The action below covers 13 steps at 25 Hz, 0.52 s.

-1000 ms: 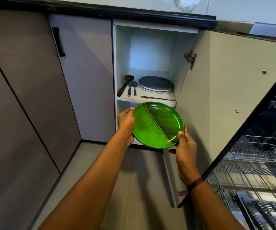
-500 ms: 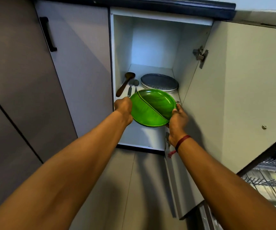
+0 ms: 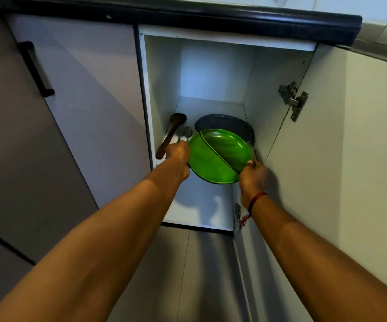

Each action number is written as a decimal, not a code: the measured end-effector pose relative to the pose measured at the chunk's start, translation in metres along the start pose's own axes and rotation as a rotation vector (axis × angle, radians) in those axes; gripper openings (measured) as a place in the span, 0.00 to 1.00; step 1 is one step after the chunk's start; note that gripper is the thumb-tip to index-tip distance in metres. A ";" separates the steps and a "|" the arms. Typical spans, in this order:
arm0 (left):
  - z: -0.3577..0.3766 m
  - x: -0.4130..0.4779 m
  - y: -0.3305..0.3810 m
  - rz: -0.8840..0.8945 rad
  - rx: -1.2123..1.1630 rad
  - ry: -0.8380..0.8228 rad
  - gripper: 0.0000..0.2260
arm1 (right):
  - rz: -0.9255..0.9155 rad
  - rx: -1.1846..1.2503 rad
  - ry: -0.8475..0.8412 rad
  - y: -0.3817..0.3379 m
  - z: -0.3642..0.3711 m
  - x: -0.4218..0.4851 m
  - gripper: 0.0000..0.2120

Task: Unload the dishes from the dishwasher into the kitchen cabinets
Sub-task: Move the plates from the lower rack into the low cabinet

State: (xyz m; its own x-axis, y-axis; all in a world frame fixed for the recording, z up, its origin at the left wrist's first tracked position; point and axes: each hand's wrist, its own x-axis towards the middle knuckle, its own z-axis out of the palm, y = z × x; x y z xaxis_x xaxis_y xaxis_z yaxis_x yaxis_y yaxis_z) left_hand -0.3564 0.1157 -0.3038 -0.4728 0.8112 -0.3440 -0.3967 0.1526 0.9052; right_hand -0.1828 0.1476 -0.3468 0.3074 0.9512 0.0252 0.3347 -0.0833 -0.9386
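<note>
Left hand [image 3: 178, 156] and right hand [image 3: 252, 175] are curling round opposite edges of the green plate [image 3: 220, 156], holding it over the cabinet shelf [image 3: 211, 105]; it is looking light, rigid and glossy, probably slippery, so rim holds are suiting it.

Head view (wide-angle), facing forward and down, near open cabinet [image 3: 162, 84]

Green plate [image 3: 220, 156]: round, glossy, raised diagonal divider, face up, slightly tilted. Sits in mouth of open cabinet [image 3: 162, 77], at upper-shelf level.
</note>
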 end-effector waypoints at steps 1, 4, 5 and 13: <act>0.004 0.008 0.006 -0.026 -0.023 0.028 0.15 | 0.013 -0.007 0.004 -0.004 0.004 0.009 0.16; 0.016 0.029 0.019 -0.063 -0.072 0.085 0.13 | 0.009 -0.042 0.001 -0.023 0.010 0.030 0.15; 0.019 0.036 0.024 -0.060 -0.056 0.068 0.13 | -0.006 -0.042 -0.003 -0.029 0.012 0.038 0.15; 0.046 0.083 0.045 -0.013 0.035 0.075 0.14 | 0.079 -0.008 -0.035 -0.047 0.043 0.111 0.15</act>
State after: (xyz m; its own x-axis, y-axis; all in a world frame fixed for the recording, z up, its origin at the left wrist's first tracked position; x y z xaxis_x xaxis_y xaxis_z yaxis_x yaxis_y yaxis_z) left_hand -0.3778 0.2158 -0.2799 -0.5260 0.7647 -0.3724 -0.3757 0.1839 0.9083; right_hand -0.2032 0.2702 -0.3144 0.3023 0.9513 -0.0608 0.3175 -0.1606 -0.9346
